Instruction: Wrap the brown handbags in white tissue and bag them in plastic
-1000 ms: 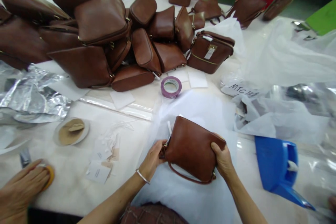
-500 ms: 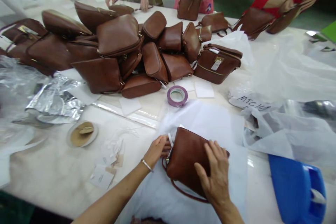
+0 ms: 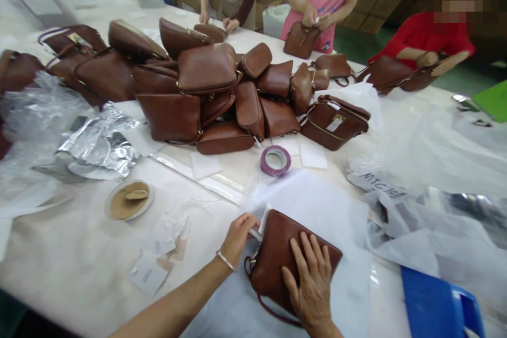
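Note:
A brown leather handbag point(image 3: 277, 232) lies flat on white tissue paper point(image 3: 336, 195), its thin strap curving out along the near edge. My right hand point(image 3: 312, 285) rests on the bag with fingers spread, palm down. At the bag's left edge my left hand point(image 3: 240, 232) is closed in a pinch on a small white strip point(image 3: 255, 234), which sticks out from the bag's side. Whether the strip is paper or a wrapped zip pull I cannot tell. Beyond the tissue sits a roll of purple tape point(image 3: 275, 161).
A large heap of brown handbags point(image 3: 206, 68) covers the far side. Crumpled silver foil point(image 3: 101, 142), a round dish point(image 3: 129, 199) and paper tags point(image 3: 148, 273) lie left. Plastic bags point(image 3: 428, 232) and a blue tape dispenser-like object point(image 3: 428, 301) are right. Several people handle bags opposite.
My left hand has closed its fingers on the white strip. The right hand has shifted slightly left and down on the bag. The camera view has tilted, showing more of the people opposite.

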`<state>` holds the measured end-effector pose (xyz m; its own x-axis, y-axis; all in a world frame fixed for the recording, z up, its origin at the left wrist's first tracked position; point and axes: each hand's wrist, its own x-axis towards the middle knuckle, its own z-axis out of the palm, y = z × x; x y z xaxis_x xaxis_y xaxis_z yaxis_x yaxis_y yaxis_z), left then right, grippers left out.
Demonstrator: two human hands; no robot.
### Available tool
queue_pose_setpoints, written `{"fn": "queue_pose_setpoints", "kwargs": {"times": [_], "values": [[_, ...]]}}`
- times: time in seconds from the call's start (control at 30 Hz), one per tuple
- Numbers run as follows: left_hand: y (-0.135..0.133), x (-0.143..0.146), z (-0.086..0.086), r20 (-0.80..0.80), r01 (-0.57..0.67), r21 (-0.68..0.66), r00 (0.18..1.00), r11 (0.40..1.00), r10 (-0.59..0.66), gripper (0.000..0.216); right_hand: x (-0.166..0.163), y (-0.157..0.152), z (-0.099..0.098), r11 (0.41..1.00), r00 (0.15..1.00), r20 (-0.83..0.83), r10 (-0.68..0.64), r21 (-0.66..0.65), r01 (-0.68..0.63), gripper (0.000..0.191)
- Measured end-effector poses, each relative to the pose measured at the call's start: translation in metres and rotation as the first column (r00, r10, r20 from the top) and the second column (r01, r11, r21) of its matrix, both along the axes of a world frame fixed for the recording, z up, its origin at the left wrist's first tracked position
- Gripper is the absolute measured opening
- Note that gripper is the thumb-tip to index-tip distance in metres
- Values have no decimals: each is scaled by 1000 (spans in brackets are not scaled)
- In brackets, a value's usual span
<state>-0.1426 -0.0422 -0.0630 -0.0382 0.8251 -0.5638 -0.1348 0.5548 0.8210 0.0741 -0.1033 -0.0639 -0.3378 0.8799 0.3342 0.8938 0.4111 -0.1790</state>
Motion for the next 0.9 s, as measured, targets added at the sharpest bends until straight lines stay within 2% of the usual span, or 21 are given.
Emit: {"fn": "queue_pose_setpoints", "kwargs": {"times": [0.13, 0.2, 0.23, 0.27, 0.3, 0.37, 0.47, 0.5, 0.57, 0.63, 0.7, 0.8, 0.9], "values": [[-15, -39, 0, -209, -103, 136, 969, 985, 130, 35, -8, 8, 3, 1000, 996, 93, 5, 28, -8, 60], [-5, -52, 2, -326, -66, 239, 934, 969, 144, 36, -10, 15, 11, 999, 994, 112, 6, 42, -11, 57], [5, -55, 5, -406, 1, 325, 904, 946, 138, 32, -11, 19, 16, 999, 994, 109, 5, 47, -11, 54], [19, -54, 9, -498, 103, 420, 857, 902, 134, 28, -12, 22, 21, 999, 995, 98, 1, 51, -6, 50], [35, -51, 13, -595, 232, 501, 792, 834, 138, 25, -13, 26, 24, 999, 997, 80, -5, 53, 1, 43], [75, -38, 20, -762, 502, 549, 629, 669, 154, 30, -17, 32, 27, 997, 999, 40, -23, 70, 20, 33], [134, -13, 20, -924, 802, 379, 356, 462, 140, 57, -23, 37, 20, 993, 998, 53, -28, 120, 21, 41], [150, -7, 17, -950, 857, 313, 284, 411, 130, 59, -25, 38, 16, 992, 997, 78, -26, 128, 16, 47], [175, 1, 8, -972, 911, 231, 204, 342, 113, 46, -28, 40, 10, 992, 994, 110, -28, 124, 14, 54], [192, 0, -1, -977, 927, 211, 187, 310, 105, 22, -31, 40, 9, 994, 996, 86, -39, 105, 30, 54], [204, -4, -6, -975, 929, 216, 189, 299, 117, 9, -33, 40, 10, 994, 998, 19, -67, 89, 65, 52], [219, -7, -5, -967, 915, 240, 197, 324, 159, 11, -37, 41, 13, 991, 992, -54, -113, 71, 117, 51], [222, 5, 4, -960, 888, 264, 207, 376, 187, 23, -39, 40, 17, 990, 990, -50, -134, 34, 136, 52]]}}
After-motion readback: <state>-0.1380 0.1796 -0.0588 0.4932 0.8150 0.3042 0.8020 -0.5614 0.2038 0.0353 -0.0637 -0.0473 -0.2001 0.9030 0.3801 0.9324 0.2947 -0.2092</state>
